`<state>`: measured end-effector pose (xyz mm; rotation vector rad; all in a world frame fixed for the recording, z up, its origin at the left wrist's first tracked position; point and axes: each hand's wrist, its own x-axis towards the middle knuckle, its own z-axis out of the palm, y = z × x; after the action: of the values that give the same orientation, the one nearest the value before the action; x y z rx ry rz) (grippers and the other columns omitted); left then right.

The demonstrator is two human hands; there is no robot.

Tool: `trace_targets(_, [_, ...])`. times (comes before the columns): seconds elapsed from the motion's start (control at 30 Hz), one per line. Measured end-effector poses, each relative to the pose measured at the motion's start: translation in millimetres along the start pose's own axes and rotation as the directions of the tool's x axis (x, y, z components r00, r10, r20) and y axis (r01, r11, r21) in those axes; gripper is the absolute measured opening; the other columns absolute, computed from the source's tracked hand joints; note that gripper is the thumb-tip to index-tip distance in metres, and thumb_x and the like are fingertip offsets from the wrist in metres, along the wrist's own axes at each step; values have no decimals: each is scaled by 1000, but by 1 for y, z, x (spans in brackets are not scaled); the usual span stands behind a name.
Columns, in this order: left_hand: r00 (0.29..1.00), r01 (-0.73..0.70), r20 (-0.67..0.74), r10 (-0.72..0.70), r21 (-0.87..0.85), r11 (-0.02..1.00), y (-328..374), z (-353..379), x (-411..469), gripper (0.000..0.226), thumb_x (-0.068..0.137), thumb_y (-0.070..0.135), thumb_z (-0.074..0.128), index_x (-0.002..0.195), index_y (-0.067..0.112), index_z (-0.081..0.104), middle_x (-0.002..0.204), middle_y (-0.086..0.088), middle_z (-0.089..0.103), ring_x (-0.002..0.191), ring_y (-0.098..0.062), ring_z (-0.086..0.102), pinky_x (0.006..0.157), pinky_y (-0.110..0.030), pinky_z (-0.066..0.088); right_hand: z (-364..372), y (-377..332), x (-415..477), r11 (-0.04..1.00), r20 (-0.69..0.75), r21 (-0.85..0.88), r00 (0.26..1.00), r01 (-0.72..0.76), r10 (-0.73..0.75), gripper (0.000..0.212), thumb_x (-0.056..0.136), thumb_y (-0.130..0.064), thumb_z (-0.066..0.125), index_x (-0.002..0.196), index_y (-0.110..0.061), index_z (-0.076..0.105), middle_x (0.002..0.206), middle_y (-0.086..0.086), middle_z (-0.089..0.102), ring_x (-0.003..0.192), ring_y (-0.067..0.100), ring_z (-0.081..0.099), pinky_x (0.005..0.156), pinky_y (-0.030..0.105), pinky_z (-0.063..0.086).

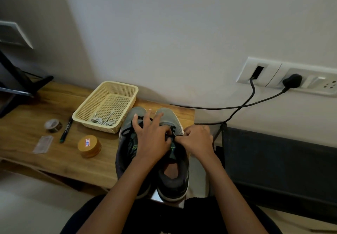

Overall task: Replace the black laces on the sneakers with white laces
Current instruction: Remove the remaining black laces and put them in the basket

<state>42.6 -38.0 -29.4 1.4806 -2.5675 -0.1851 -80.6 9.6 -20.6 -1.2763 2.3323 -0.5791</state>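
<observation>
Two grey and black sneakers stand side by side on the wooden table's right end, toes toward the wall: the left sneaker (125, 142) and the right sneaker (175, 171). Both carry black laces (127, 129). My left hand (151, 139) lies across both shoes with fingers spread over the toes, its thumb and forefinger at the right shoe's laces. My right hand (197, 141) pinches a black lace at the right shoe's eyelets. White laces (104, 120) lie coiled in the cream basket (87, 111).
On the wooden table (45, 106) lie a tape roll (53, 125), a black marker (66, 130), a small clear packet (43, 144) and a round wooden box (89, 146). Black cables (237, 108) run from wall sockets. A dark cabinet (273, 161) stands at right.
</observation>
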Motion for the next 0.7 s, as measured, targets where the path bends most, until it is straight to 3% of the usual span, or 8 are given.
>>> trace_targets(0.17, [998, 53, -26, -52, 2, 999, 2, 2, 2, 21, 95, 40, 48, 105, 30, 64, 151, 11, 28, 144, -22, 5, 108, -54, -13, 1, -3, -4, 997, -47, -74, 999, -17, 13, 32, 78, -46, 64, 64, -18, 59, 87, -1, 62, 110, 22, 40, 83, 34, 33])
trace_targets(0.33, [970, 185, -145, -193, -66, 980, -3, 0, 3, 25, 100, 30, 35, 113, 23, 55, 138, 6, 42, 137, -18, 24, 108, -54, -9, 1, -5, -10, 995, -105, -101, 994, -12, 1, 27, 79, -40, 64, 66, -17, 57, 89, 0, 62, 112, 22, 40, 86, 35, 36])
trace_targets(0.47, [827, 389, -258, -499, -378, 840, -27, -19, 10, 12, 99, 17, 38, 95, 21, 48, 101, 2, 50, 122, -23, 41, 112, -53, 3, -1, -4, -9, 993, -100, -119, 995, -26, 14, 26, 78, -38, 64, 70, -15, 58, 92, 2, 62, 112, 22, 41, 86, 34, 37])
trace_targets(0.53, [770, 425, -264, -582, -468, 775, -41, -27, 10, 10, 98, 17, 41, 92, 21, 48, 96, 4, 46, 121, -25, 41, 111, -52, 6, -2, -3, -8, 995, -82, -95, 996, -38, 30, 26, 78, -38, 66, 69, -14, 59, 89, 2, 62, 112, 23, 41, 84, 33, 38])
trace_targets(0.63, [815, 419, -222, -535, -411, 810, -48, -25, 7, 5, 94, 23, 49, 91, 23, 53, 108, 3, 53, 125, -26, 36, 110, -51, 8, -2, -6, -8, 997, -50, -70, 999, -24, 20, 27, 78, -38, 67, 69, -13, 60, 85, 3, 61, 109, 23, 42, 83, 33, 40])
trace_targets(0.7, [870, 381, -173, -462, -360, 852, -45, -19, 7, 15, 91, 29, 54, 106, 25, 57, 125, 3, 52, 129, -24, 32, 111, -50, 9, 0, -9, -7, 997, -6, -70, 1000, -23, 23, 27, 79, -40, 65, 70, -14, 61, 85, 3, 61, 107, 22, 44, 83, 33, 41])
